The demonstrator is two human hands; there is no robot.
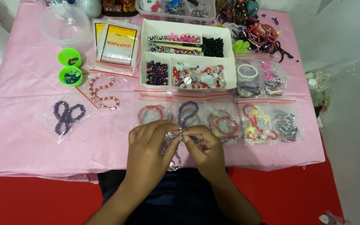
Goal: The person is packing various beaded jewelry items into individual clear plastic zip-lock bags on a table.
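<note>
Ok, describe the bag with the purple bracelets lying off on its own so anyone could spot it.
Start at the white divided box on the pink tablecloth. Go down and left, past the two green cups. The clear bag lies tilted and alone there, holding dark purple bead loops, apart from the straight row of bags.

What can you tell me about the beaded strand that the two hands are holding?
The beaded strand looks like clear, glassy beads on a thread. The left hand and right hand pinch its top together, fingertips nearly touching, at the near edge of the pink table. The rest hangs in a loop between the hands; much is hidden.
</note>
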